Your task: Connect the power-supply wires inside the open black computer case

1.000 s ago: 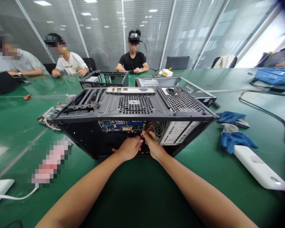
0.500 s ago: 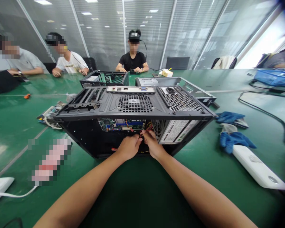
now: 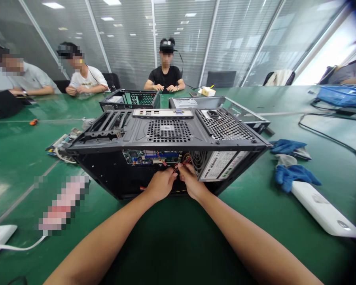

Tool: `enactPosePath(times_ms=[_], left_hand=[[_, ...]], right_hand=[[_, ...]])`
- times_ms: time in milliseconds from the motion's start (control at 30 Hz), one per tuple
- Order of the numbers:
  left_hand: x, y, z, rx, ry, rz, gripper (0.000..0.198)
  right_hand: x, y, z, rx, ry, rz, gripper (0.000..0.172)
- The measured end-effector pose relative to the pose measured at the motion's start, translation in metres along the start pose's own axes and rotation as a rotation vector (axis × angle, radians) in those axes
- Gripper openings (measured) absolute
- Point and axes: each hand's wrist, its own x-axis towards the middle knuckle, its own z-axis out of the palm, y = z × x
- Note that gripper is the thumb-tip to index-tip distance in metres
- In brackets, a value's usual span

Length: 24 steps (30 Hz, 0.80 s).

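Cables in red and yellow (image 3: 182, 161) run inside the black metal computer case (image 3: 166, 134), which lies on its side in the middle of the green desk (image 3: 178, 237). The case's long axis runs left to right across the scene; its open side faces near, towards the person, and its perforated rear panel with port cut-outs faces up. A green circuit board (image 3: 150, 156) shows in the opening, and a grey power supply with a white label (image 3: 218, 163) fills the right end.

Both forearms reach straight forward from the near edge and converge at the opening. The left hand (image 3: 161, 183) is curled, knuckles up, its fingertips pinched on the cables. The right hand (image 3: 192, 181) lies just beside it, fingers bent inward and closed on the same bundle; the two hands touch at the fingertips.

Blue work gloves (image 3: 295, 173) and a long white plastic device (image 3: 324, 213) lie on the desk to the right. A loose circuit board (image 3: 62, 142) lies to the left. Two more open cases (image 3: 130, 99) sit further back, where three people are seated.
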Motion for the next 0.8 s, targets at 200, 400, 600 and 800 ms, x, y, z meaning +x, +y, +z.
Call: enactPosePath(times_ms=[200,400,600,800], left_hand=[[-0.001,0.002,-0.002,-0.009,-0.027,0.021,0.027],[-0.003,0.006,-0.006,0.02,-0.041,0.052,0.034],[-0.003,0.008,-0.012,-0.111,-0.033,0.057,0.038],[0.0,0.003,-0.008,-0.046,-0.035,0.065,0.036]], right_hand=[[-0.002,-0.007,0.001,0.063,-0.018,0.034,0.046],[-0.002,-0.012,0.0,0.095,-0.075,0.067,0.041],[0.0,-0.012,-0.005,0.143,-0.138,0.106,0.038],[0.0,-0.01,-0.003,0.141,-0.119,0.08,0.039]])
